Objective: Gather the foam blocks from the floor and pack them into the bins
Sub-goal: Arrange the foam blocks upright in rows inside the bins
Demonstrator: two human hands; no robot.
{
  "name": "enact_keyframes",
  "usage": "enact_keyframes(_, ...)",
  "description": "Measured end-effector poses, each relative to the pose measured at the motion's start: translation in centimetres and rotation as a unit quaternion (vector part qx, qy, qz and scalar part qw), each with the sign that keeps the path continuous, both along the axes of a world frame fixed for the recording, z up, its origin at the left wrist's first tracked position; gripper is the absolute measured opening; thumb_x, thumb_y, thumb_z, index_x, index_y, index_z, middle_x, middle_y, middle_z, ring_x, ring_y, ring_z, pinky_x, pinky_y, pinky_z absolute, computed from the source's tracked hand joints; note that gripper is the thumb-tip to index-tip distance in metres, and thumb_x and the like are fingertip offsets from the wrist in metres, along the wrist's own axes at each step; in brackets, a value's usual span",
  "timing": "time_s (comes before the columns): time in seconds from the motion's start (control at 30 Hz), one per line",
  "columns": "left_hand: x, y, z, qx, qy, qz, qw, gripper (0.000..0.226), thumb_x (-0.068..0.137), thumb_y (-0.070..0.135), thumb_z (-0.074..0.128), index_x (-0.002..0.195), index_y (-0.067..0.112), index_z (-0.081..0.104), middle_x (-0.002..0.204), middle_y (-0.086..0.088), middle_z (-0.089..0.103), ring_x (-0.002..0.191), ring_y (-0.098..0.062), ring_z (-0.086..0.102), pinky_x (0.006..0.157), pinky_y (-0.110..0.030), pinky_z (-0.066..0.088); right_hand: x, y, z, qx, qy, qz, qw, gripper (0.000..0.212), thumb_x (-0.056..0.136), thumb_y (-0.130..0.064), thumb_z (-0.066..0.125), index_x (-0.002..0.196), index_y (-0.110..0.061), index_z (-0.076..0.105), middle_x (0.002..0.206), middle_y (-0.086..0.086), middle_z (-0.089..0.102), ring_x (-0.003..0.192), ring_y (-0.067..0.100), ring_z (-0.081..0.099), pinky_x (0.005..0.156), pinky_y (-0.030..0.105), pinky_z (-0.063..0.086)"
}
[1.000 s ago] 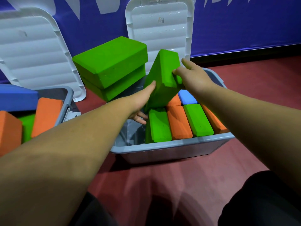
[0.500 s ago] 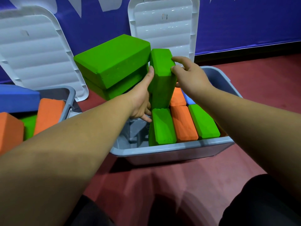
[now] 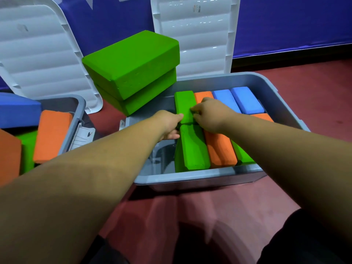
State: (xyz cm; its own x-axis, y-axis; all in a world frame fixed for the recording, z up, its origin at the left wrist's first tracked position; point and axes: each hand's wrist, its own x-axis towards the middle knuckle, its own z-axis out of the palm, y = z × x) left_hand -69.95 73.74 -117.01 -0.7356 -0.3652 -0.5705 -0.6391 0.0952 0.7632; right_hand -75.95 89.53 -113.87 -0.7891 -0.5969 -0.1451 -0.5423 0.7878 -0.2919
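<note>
The grey bin (image 3: 200, 179) sits on the red floor (image 3: 190, 216) with foam blocks standing on edge in two rows. The green foam block (image 3: 183, 103) stands at the left end of the rear row, inside the bin, touching the orange block (image 3: 202, 95) to its right. The left hand (image 3: 168, 124) grips this green foam block from the left: the thumb lies against its top edge and the fingers curl down its side. The right hand (image 3: 211, 113) holds it from the right, fingers curled with the tips on the top face; the thumb is hidden. Two blue blocks (image 3: 245, 100) complete the rear row. The front row holds a front green block (image 3: 192, 147) and a front orange block (image 3: 219, 147). Two stacked green blocks (image 3: 133, 67) stand just beside the bin's far-left corner. A second bin (image 3: 78, 111) on the left holds orange, green and blue blocks. Two white lids (image 3: 194, 35) lean against the blue wall.
</note>
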Motion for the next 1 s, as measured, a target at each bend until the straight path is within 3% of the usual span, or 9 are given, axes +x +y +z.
enact_keyframes(0.07,-0.4,0.1,-0.7,-0.016,0.001,0.009,1.000,0.045,0.104,0.039,0.063,0.132,0.004,0.061,0.120,-0.012,0.072,0.096,-0.021,0.074,0.049,-0.025,0.060,-0.1,-0.5,-0.2,0.036,0.017,0.009,0.999,0.036,0.102,-0.019,0.051,0.133,-0.014,0.068,0.127,0.018,0.054,0.119,0.034,0.055,0.100,0.037,0.044)
enact_keyframes(0.17,-1.1,0.2,-1.1,-0.031,-0.009,0.009,0.999,0.043,0.105,0.039,0.061,0.127,0.003,0.060,0.121,-0.013,0.072,0.094,-0.024,0.071,0.073,-0.035,0.066,-0.5,-1.1,-0.3,0.054,0.015,0.006,0.998,0.038,0.100,-0.017,0.053,0.134,-0.016,0.068,0.131,0.018,0.049,0.115,0.037,0.057,0.101,0.039,0.047)
enact_keyframes(0.27,-1.3,0.1,-1.3,-0.041,-0.026,-0.004,0.999,0.044,0.105,0.042,0.060,0.125,0.003,0.061,0.125,-0.015,0.072,0.104,-0.024,0.074,0.083,-0.043,0.065,-0.7,-1.5,-0.3,0.077,0.029,0.016,0.997,0.036,0.100,-0.015,0.053,0.133,-0.014,0.068,0.131,0.020,0.050,0.115,0.038,0.056,0.101,0.042,0.048)
enact_keyframes(0.4,-1.3,0.1,-0.8,-0.068,-0.030,-0.032,0.997,0.042,0.107,0.043,0.056,0.121,0.004,0.061,0.114,-0.007,0.070,0.106,-0.018,0.071,0.074,-0.041,0.065,-0.6,-1.7,-0.3,0.103,0.044,0.022,0.993,0.037,0.099,-0.013,0.051,0.132,-0.014,0.068,0.131,0.019,0.050,0.118,0.036,0.053,0.101,0.043,0.048)
enact_keyframes(0.53,-1.0,0.1,-0.7,-0.092,-0.050,-0.066,0.992,0.053,0.108,0.049,0.051,0.122,-0.001,0.063,0.111,-0.016,0.073,0.095,-0.027,0.074,0.084,-0.043,0.065,-0.3,-1.3,-0.2,0.116,0.038,0.021,0.992,0.041,0.097,-0.016,0.052,0.135,-0.019,0.065,0.130,0.015,0.045,0.113,0.040,0.054,0.099,0.047,0.050)
enact_keyframes(0.7,0.0,0.2,0.6,-0.039,-0.046,-0.086,0.994,0.022,0.109,0.017,0.051,0.121,0.005,0.065,0.104,-0.014,0.072,0.086,-0.022,0.070,0.081,-0.032,0.064,0.7,-0.4,-0.1,0.157,0.076,0.056,0.983,0.042,0.096,-0.025,0.055,0.137,-0.020,0.061,0.130,0.013,0.045,0.117,0.038,0.049,0.097,0.050,0.051)
enact_keyframes(0.8,0.7,-0.1,1.9,-0.040,-0.044,-0.115,0.992,0.023,0.104,0.012,0.052,0.121,0.004,0.066,0.112,-0.015,0.073,0.089,-0.022,0.070,0.093,-0.037,0.062,1.3,-0.2,1.0,0.138,0.061,0.054,0.987,0.035,0.095,-0.024,0.059,0.127,-0.016,0.069,0.128,0.012,0.051,0.111,0.037,0.058,0.096,0.045,0.053)
enact_keyframes(0.9,1.8,-0.7,3.6,-0.065,-0.031,-0.138,0.988,0.020,0.104,0.018,0.054,0.115,0.005,0.065,0.099,-0.008,0.070,0.083,-0.019,0.070,0.087,-0.034,0.061,1.7,0.0,2.3,0.095,0.063,0.042,0.993,0.036,0.096,-0.025,0.061,0.129,-0.015,0.069,0.128,0.015,0.060,0.115,0.037,0.059,0.099,0.045,0.052)
enact_keyframes(1.0,3.1,-1.4,5.3,-0.060,-0.022,-0.149,0.987,0.020,0.105,0.019,0.055,0.113,0.004,0.066,0.105,-0.010,0.074,0.089,-0.023,0.072,0.093,-0.038,0.061,2.0,-0.5,3.3,0.054,0.075,0.040,0.995,0.035,0.091,-0.018,0.060,0.123,-0.016,0.074,0.125,0.012,0.069,0.116,0.035,0.062,0.098,0.044,0.053)
